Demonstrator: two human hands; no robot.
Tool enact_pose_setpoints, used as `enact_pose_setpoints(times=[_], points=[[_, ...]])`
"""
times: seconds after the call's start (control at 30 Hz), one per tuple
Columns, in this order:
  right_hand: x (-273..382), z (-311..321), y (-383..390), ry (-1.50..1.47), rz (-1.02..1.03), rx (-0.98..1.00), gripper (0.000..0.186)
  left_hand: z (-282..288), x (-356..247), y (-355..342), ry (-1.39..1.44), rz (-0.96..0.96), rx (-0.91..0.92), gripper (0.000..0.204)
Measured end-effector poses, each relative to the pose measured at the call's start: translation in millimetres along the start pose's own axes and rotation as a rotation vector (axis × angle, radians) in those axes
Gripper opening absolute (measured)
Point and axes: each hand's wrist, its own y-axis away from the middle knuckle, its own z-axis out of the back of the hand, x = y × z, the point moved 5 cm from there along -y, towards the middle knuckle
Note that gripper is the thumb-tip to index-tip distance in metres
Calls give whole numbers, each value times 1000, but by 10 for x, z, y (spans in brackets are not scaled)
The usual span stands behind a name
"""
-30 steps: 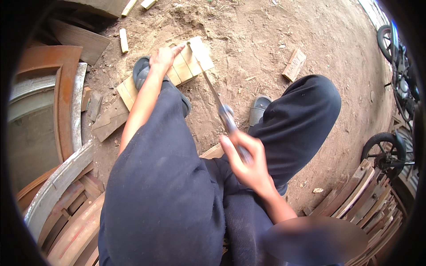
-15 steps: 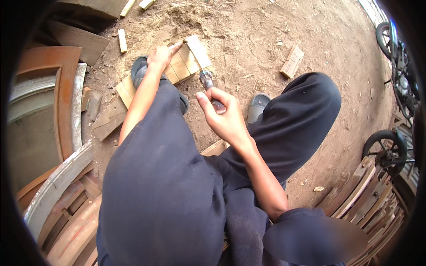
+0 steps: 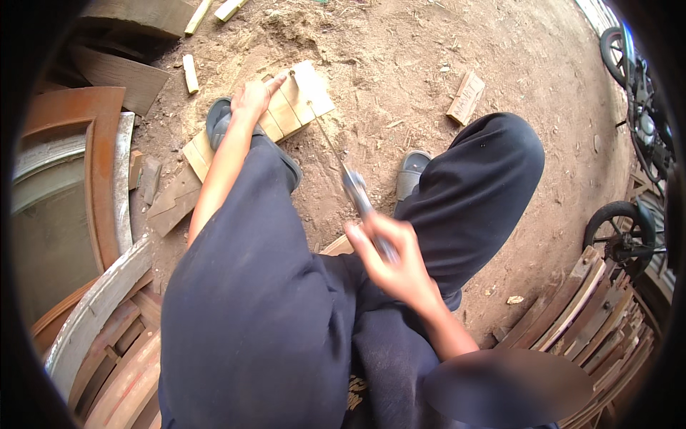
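Nearest the camera are the person's dark trouser legs, knees spread wide, which leaves a gap of bare ground between them to work in. In that gap the right hand (image 3: 396, 261) is raised, its grip wrapped fully around the handle of a handsaw (image 3: 343, 171); the thin blade runs away from the hand, up and to the left, with its far tip at the wooden board (image 3: 286, 114). The handle is blurred, so its shape is hard to tell.

Farther out, the left arm stretches past the left knee, and the left hand (image 3: 251, 96) lies flat on the board, fingers spread and grasping nothing, pressing it down so that it lies steady under the blade. The board lies on the dirt ground (image 3: 400, 64), made of pale strips side by side. A dark sandal (image 3: 221, 121) rests against its left part, seemingly pinning it too; the other sandal (image 3: 413, 170) stands to the right, apart from the board.

Beyond, small offcuts (image 3: 466, 96) lie scattered on the far ground. Curved wooden frames (image 3: 86, 179) are stacked at the left, planks at the near right, and a motorbike (image 3: 636, 86) stands at the far right.
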Motion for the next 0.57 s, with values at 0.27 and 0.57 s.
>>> enact_pose_setpoints(times=[0.27,0.57], points=[[-28,-212,-614,-8,12,-62,29,-81,-13,53,-11,8,-39,86],[-19,-63,-149,73,29,-26,30,-5,-55,65,1,2,4,86]])
